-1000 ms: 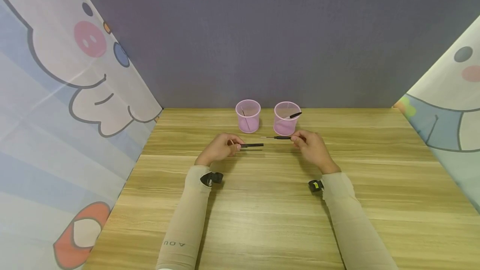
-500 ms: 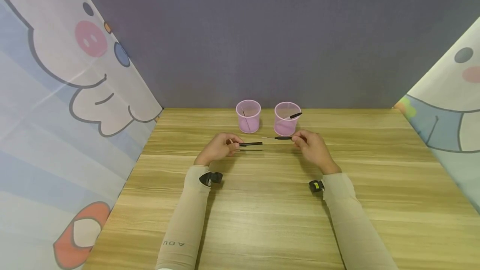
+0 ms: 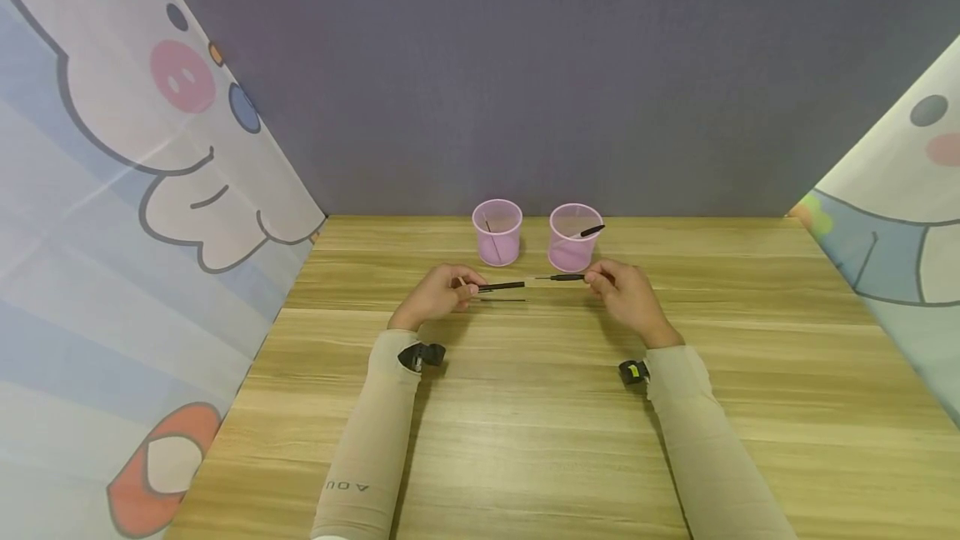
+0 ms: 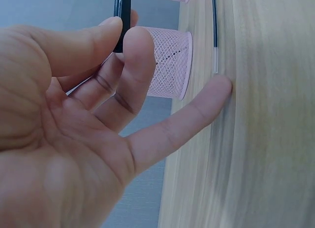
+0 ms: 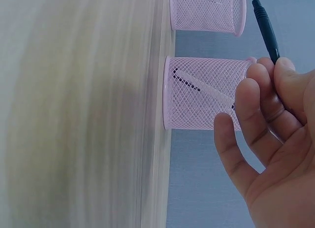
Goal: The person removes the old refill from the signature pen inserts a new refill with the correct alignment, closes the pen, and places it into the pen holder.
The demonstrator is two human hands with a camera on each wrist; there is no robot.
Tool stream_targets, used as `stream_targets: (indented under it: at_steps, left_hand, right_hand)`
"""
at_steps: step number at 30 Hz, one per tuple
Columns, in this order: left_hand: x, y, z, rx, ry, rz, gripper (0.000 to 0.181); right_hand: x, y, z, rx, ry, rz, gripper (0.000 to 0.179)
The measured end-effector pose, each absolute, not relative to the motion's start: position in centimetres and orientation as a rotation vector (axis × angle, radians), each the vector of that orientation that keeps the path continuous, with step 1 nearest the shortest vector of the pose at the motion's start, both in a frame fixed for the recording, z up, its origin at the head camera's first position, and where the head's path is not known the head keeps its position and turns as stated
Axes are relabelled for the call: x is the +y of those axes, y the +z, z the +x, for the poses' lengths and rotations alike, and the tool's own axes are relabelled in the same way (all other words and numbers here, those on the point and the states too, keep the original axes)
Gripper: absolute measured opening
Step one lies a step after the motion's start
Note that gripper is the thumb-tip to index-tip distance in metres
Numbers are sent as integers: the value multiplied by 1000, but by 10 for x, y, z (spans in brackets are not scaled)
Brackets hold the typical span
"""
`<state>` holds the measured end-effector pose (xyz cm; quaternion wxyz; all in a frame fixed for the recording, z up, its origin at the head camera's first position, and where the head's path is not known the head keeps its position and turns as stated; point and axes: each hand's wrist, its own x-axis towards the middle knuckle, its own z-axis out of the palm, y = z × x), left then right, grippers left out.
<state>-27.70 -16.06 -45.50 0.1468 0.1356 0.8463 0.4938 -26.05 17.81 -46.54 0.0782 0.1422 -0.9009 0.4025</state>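
Observation:
My left hand (image 3: 438,297) pinches a black pen barrel (image 3: 502,286) between thumb and fingers, its free end pointing right. My right hand (image 3: 622,298) pinches a black pen grip (image 3: 568,277) with a thin refill-like rod sticking out leftward. The rod's pale tip stands close to the barrel's free end. Below the barrel, a thin dark refill (image 3: 504,300) lies on the table; the left wrist view shows its clear end right by my outstretched little finger (image 4: 197,107). In the right wrist view, the grip's rear end (image 5: 268,36) is covered by my thumb and fingers.
Behind my hands stand two pink mesh cups. The left cup (image 3: 512,251) has a thin dark rod (image 3: 492,240) leaning inside; the right cup (image 3: 561,258) holds a black-and-white pen (image 3: 592,231). A grey wall (image 3: 555,82) rises behind the wooden table (image 3: 540,423).
The barrel in my left hand has tilted up slightly at its free end. The grip in my right hand has shifted a little rightward and down. Cups and their contents stay put.

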Motion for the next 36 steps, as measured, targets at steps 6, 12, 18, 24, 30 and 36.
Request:
stream_targets:
  at_steps: [6, 12, 18, 24, 30, 36]
  left_hand:
    - [-160, -455, -277, 2433, 1430, 374, 17]
    - [-160, -455, -277, 2447, 1412, 386, 17]
    - [-160, -456, -279, 2436, 1424, 392, 17]
    - [-159, -456, -278, 2444, 1422, 396, 17]
    - [-158, -455, -278, 2459, 1403, 409, 17]
    - [-157, -455, -277, 2465, 1392, 434, 18]
  right_hand:
    - [178, -466, -261, -2696, 1187, 421, 22]
    - [178, -466, -261, -2697, 1183, 422, 21]
    - [178, -466, -260, -2703, 1183, 425, 19]
    - [176, -466, -260, -2690, 1186, 434, 20]
    - [175, -467, -261, -2683, 1184, 454, 21]
    - [174, -468, -261, -2684, 1199, 457, 19]
